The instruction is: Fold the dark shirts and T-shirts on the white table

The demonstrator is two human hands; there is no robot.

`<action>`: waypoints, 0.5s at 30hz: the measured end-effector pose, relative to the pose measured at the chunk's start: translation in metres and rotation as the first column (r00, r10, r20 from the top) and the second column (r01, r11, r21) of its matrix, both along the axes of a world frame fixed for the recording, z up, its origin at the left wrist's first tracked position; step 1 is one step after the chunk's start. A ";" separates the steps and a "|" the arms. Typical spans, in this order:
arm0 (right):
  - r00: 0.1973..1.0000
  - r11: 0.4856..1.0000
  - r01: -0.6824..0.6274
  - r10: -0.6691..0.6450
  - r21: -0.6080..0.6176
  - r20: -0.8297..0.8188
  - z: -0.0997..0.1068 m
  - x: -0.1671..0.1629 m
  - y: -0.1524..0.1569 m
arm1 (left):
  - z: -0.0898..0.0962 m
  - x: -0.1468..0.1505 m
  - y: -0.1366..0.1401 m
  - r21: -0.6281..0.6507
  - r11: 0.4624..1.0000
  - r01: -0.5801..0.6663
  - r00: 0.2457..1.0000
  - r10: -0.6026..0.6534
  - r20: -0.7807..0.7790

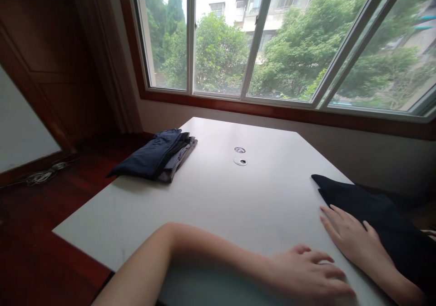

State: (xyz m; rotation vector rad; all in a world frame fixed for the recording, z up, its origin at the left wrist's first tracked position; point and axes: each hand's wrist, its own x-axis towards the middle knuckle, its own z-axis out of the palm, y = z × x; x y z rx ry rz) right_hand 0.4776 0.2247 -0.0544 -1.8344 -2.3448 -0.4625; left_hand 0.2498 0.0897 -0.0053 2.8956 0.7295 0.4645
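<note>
My left hand [311, 274] reaches across the front of the white table [211, 206], palm down. Its fingers are bent and apart, slightly blurred, and I see nothing in them. Just beyond it, to the right, my right hand [354, 235] lies flat with fingers stretched out along the edge of a black cloth garment [378, 210]. The garment rests at the table's right edge and seems to hang over it; its full shape is cut off by the frame.
A folded stack of dark blue and grey clothes [153, 156] lies at the table's left edge. Two round cable holes [240, 161] sit mid-table. Behind are windows [218, 47] and a curtain [105, 60]. A bundle of cable [44, 174] lies on the red floor.
</note>
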 end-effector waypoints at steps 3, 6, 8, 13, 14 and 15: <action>0.997 0.996 -0.072 0.074 0.054 -0.026 -0.002 -0.003 -0.007 | 0.006 -0.044 -0.018 -0.053 0.998 -0.042 0.999 0.044 0.030; 0.986 0.988 -0.134 0.141 0.070 -0.093 -0.002 -0.014 -0.013 | 0.008 -0.082 -0.031 -0.112 0.988 -0.106 0.991 0.115 0.072; 0.973 0.983 -0.172 0.179 0.062 -0.143 -0.002 -0.022 -0.016 | 0.009 -0.104 -0.037 -0.154 0.976 -0.151 0.983 0.165 0.083; 0.907 0.944 -0.328 0.328 0.047 -0.262 -0.003 -0.048 -0.035 | 0.014 -0.147 -0.046 -0.249 0.928 -0.276 0.950 0.303 0.075; 0.882 0.926 -0.376 0.368 0.031 -0.295 -0.002 -0.054 -0.043 | 0.015 -0.154 -0.050 -0.267 0.917 -0.297 0.942 0.327 0.076; 0.857 0.908 -0.418 0.399 0.012 -0.327 -0.001 -0.060 -0.053 | 0.016 -0.160 -0.054 -0.286 0.905 -0.314 0.934 0.349 0.080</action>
